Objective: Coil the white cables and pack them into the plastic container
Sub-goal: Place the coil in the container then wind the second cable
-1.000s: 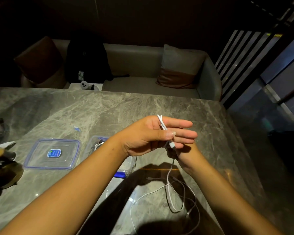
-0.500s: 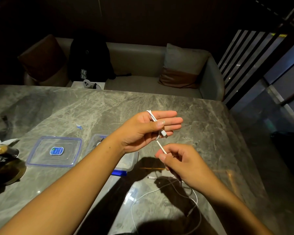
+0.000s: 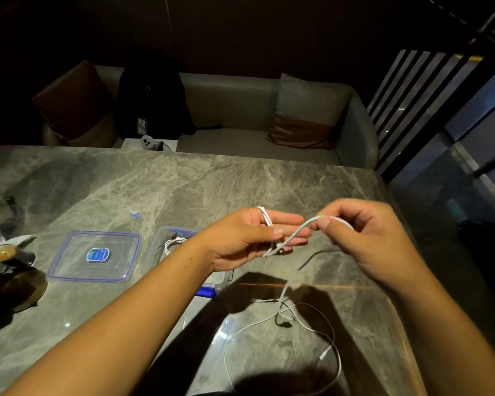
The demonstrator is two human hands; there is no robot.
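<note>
The white cable (image 3: 296,234) is up in the air over the tabletop (image 3: 183,184), between the two hands. The left hand (image 3: 240,241) has its fingers out straight. The cable goes round those fingers in a small loop, and the thumb holds it there. The right hand (image 3: 363,238) is just beside the left one. It pinches the cable between its thumb and first finger, and its other fingers are curled in. A strand hangs down below the hands to the loose white cables (image 3: 312,318), which lie in a messy pile on the tabletop near the person.

The plastic container (image 3: 166,238) sits on the tabletop, partly hidden behind the left arm. It is open, and a coiled cable (image 3: 173,242) is inside it. Its lid (image 3: 95,257) lies flat just to the left, with a blue sticker in the middle. A dark cup (image 3: 5,254) stands at the far left edge. A sofa (image 3: 240,110) with a cushion (image 3: 306,115) is behind the tabletop.
</note>
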